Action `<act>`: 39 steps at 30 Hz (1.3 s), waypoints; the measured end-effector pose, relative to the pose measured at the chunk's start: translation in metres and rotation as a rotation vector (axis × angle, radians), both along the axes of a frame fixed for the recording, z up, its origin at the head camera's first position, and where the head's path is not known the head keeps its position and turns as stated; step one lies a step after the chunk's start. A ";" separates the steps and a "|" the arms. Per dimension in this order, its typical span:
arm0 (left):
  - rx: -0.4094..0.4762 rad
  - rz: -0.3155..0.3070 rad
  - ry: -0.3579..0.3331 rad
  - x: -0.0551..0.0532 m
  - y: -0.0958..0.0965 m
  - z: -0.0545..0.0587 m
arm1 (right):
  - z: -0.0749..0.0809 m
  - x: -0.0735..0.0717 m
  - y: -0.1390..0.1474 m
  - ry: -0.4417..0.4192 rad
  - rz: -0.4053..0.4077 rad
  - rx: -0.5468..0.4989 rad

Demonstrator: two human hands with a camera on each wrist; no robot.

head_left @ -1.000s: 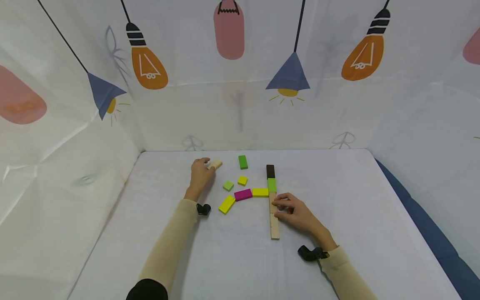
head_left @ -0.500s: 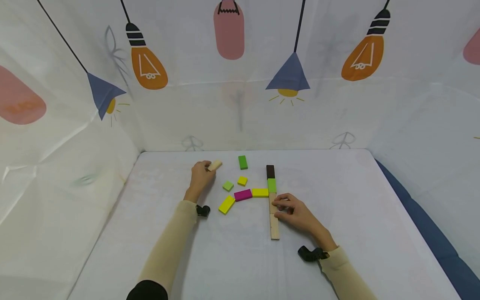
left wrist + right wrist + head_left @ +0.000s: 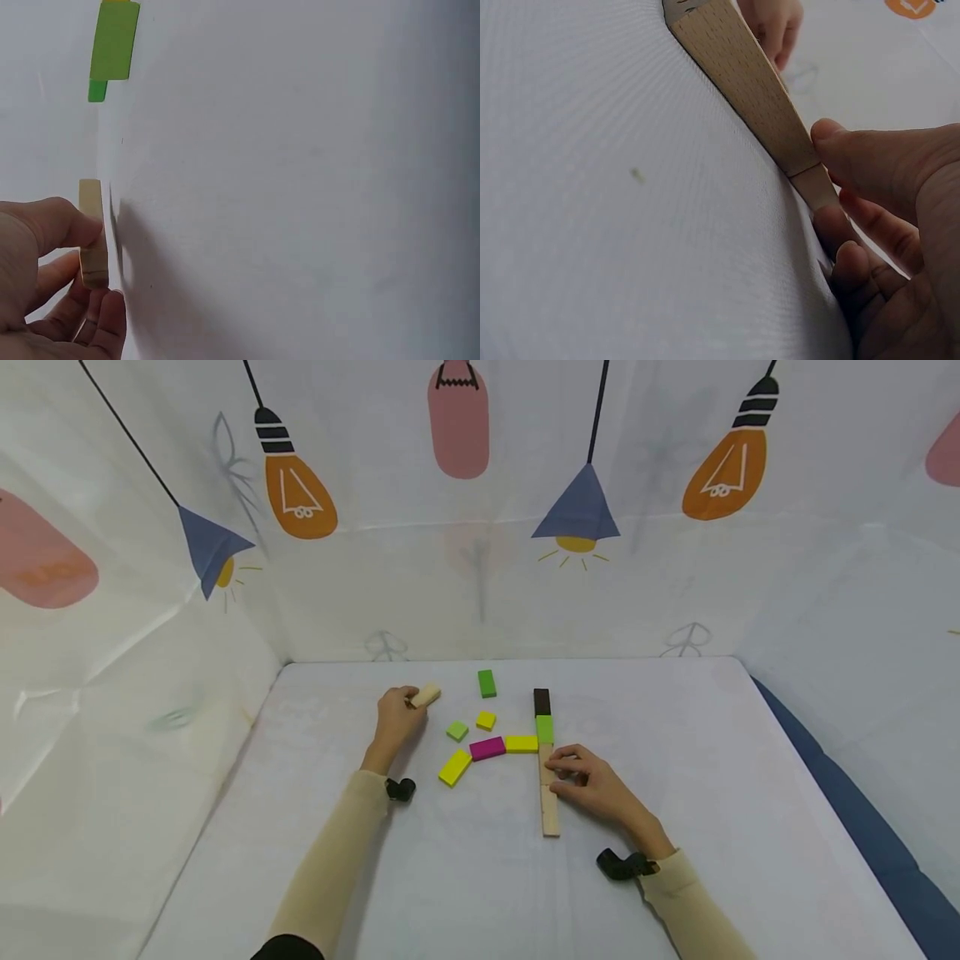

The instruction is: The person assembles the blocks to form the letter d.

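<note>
Left hand: the left hand [image 3: 397,718] is closed down to a pinch, thumb against fingers on a pale wooden rectangular block [image 3: 427,695]; can't tell if the block's underside touches the cloth.
Right hand: the right hand [image 3: 596,787] is half open, a gap between thumb and index; fingertips touch the right side of the wooden pair, near the seam. No clear grip on either.
Wooden pair: upper pale wooden block [image 3: 545,757] and lower pale wooden block [image 3: 551,814], end to end.
Rest of column: flat light-green block [image 3: 544,729] beyond the pair, then dark brown block [image 3: 542,702] at the far end.
Side run: flat yellow block [image 3: 522,744] meets the column's left side; magenta block [image 3: 487,748] follows, then slanted yellow block [image 3: 455,768].
Loose pieces: small light-green block [image 3: 457,731], small yellow block [image 3: 486,721], and green rectangular block [image 3: 487,683] farthest back, all apart from column and run.
Progress: looks part-done. Column of four and run of three are laid; block in left hand unplaced, three more lie loose. Whether those belong in the layout can't be told.
Surround: white-covered bench [image 3: 450,877], white lamp-print sheet [image 3: 480,585] behind.
</note>
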State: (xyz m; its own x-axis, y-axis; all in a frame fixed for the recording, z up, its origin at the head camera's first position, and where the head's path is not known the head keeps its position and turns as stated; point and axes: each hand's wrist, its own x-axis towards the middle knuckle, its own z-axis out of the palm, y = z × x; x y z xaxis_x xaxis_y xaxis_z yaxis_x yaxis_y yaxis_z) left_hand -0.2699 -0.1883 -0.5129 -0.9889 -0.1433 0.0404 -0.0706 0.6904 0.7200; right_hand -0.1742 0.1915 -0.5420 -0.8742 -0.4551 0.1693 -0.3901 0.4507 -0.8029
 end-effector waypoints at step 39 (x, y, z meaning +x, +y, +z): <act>-0.004 0.073 -0.005 0.159 -0.019 0.006 | 0.001 0.001 0.000 0.002 -0.005 0.005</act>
